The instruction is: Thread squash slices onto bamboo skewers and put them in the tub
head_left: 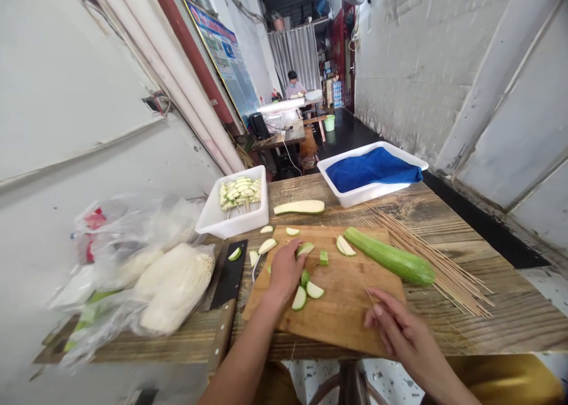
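My left hand (285, 270) is over the wooden cutting board (341, 328), its fingers closed on a zucchini slice (306, 248). Between the thumb and fingers of my right hand (397, 325) is a thin bamboo skewer (369, 293), its tip angled up and left. Around my left hand lie cut zucchini pieces, among them a pale slice (315, 290) and a small green chunk (323, 257). Stacked slices (345, 246) rest farther right on the board. A whole green zucchini (390, 257) lies across the board's right edge.
A cleaver (229, 275) lies left of the board. Behind are a white tray (239, 224) of skewered zucchini, a halved zucchini (299, 207) and a tray with a blue cloth (373, 168). Loose skewers (439, 263) spread at right, plastic bags (173, 286) at left. A person (294, 86) sits far back.
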`<state>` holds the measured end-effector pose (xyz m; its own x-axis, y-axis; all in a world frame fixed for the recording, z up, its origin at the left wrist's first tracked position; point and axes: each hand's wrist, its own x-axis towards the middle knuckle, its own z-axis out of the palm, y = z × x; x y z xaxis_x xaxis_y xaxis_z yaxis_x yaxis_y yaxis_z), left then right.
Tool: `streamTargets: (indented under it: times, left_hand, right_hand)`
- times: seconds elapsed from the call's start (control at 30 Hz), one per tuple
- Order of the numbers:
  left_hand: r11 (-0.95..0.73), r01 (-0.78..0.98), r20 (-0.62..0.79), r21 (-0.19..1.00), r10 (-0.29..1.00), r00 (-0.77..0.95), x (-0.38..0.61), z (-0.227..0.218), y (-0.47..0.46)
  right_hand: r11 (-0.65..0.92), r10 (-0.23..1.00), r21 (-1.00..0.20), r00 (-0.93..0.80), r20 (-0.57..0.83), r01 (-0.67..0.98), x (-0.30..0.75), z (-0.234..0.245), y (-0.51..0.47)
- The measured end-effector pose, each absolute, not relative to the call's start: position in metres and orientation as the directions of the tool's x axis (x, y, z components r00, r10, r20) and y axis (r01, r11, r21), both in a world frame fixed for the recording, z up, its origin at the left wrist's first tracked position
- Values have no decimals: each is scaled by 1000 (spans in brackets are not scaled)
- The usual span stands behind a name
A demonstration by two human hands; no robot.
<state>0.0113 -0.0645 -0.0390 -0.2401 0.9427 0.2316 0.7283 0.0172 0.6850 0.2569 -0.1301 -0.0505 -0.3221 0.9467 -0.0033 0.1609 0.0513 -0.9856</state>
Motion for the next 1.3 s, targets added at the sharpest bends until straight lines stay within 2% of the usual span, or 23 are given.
streamTargets:
  times: [0.07, 0.13, 0.2, 0.3, 0.57, 0.77, 1.3]
  left_hand:
    - [23, 432, 145, 901, 925, -350, 13, -37, -64]
    - [50, 34, -34, 998, 934, -357, 14, -30, -65]
    - [100, -267, -175, 958, 946, -272, 13, -20, -69]
    - [171, -446, -276, 878, 944, -181, 9, -6, -77]
    - [239, -612, -446, 753, 871, -208, 1, -2, -80]
    - [210, -706, -476, 676, 856, -202, 3, -4, -82]
    - [178, -653, -409, 736, 886, -219, 6, -1, -85]
  right_hand:
    - [221, 946, -939, -292, 141, 264, 251, -50, -130]
    - [305, 933, -894, -291, 211, 329, 244, -50, -131]
    - [321, 922, -880, -330, 205, 350, 238, -49, -133]
    - [350, 903, -872, -370, 217, 343, 231, -48, -136]
    - [462, 843, -836, -441, 309, 297, 225, -48, -141]
    - [487, 833, -814, -450, 322, 318, 226, -50, -143]
    - [462, 832, -823, -484, 272, 331, 229, -54, -146]
